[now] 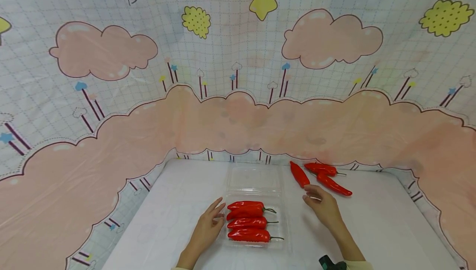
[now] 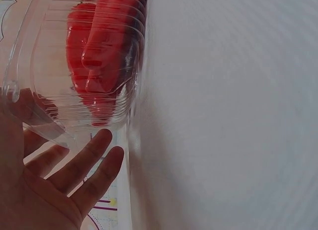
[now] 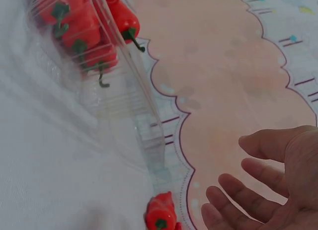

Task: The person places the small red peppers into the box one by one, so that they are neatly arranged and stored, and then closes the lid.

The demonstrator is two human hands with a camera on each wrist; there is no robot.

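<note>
Several red chili peppers (image 1: 248,223) lie side by side in a clear plastic container (image 1: 275,237), stems to the right. Its clear lid (image 1: 254,178) is folded back behind it. My left hand (image 1: 206,226) is at the container's left side, fingers loosely extended; in the left wrist view part of that hand (image 2: 64,180) appears through the clear plastic. To the right, my right hand (image 1: 324,206) has its fingertips near the lower end of a loose red chili pepper (image 1: 298,174). In the right wrist view the right hand (image 3: 263,190) has spread fingers and holds nothing.
Two more red chili peppers (image 1: 334,184) lie at the back right of the white table (image 1: 174,187), one against the other. Behind stands a cloth backdrop (image 1: 238,125) printed with clouds and stars. A dark green band (image 1: 331,263) is at my right wrist.
</note>
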